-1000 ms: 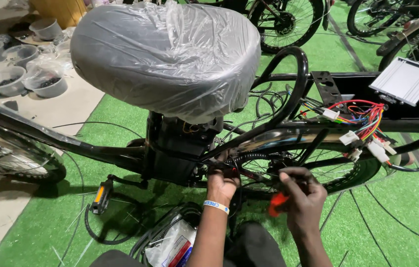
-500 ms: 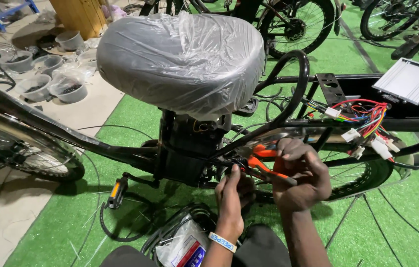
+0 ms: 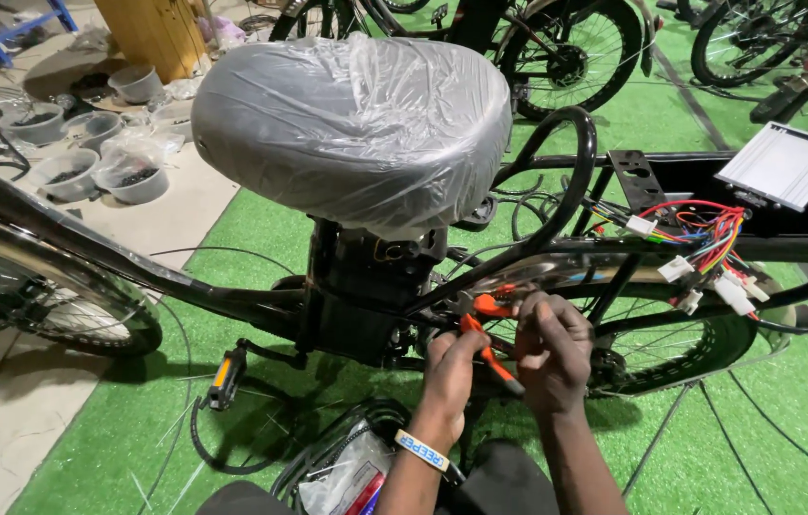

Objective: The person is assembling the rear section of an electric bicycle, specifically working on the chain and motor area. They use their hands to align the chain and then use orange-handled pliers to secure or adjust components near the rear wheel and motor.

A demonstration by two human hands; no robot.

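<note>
One bicycle frame (image 3: 232,296) with one plastic-wrapped saddle (image 3: 356,124); one pair of orange-handled pliers (image 3: 485,334) sits below the saddle, just beside the rear wheel (image 3: 709,343). Left hand (image 3: 450,367) and right hand (image 3: 552,348): two, each grip clamped on the pliers. One wire bundle (image 3: 700,238) lies close at right; open green turf (image 3: 786,420) beyond.

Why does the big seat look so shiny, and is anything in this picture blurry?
Head view: plastic wrap on the saddle catches overhead light as glare; both hands and the orange-handled tool look fairly sharp; edges bend from the wide lens.
</note>
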